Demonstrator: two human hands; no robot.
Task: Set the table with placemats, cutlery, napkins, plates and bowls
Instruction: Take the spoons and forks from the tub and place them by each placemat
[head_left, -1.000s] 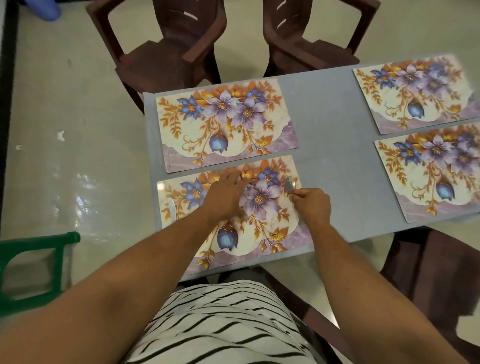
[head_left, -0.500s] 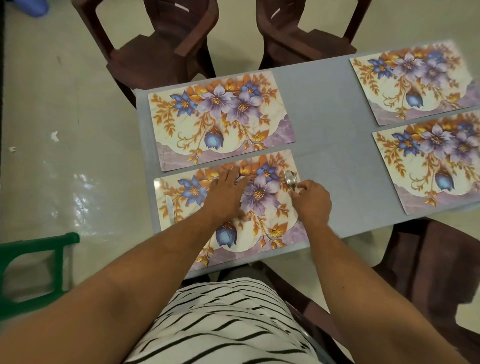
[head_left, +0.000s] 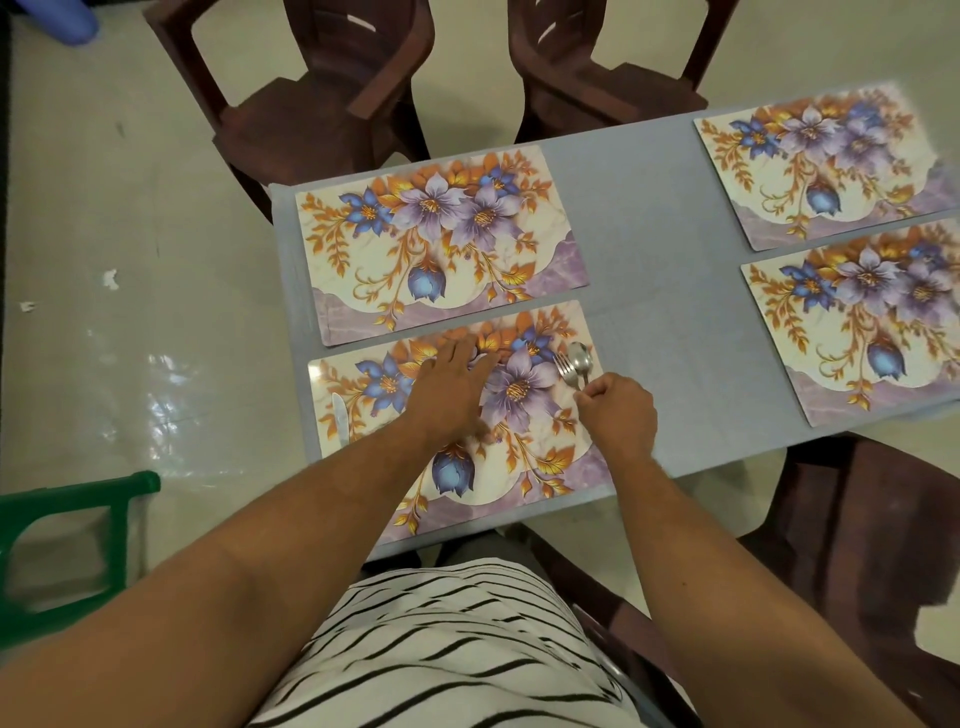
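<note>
Home dining room: table (head_left: 649, 249), plastic chairs (head_left: 322, 104) (floral placemats (head_left: 441, 244)).

Soft indoor light, floor (head_left: 156, 405) glare, edges perhaps slightly blurred.

Bare grey table (head_left: 649, 270) lies open between the placemat pairs; brown chairs (head_left: 332, 88) crowd its far edge.

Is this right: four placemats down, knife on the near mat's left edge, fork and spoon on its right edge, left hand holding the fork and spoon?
Wrong hand. In the head view the right hand pinches the fork and spoon handles; the left hand lies flat on the near placemat. Four placemats and the knife at the left edge are correct.
</note>
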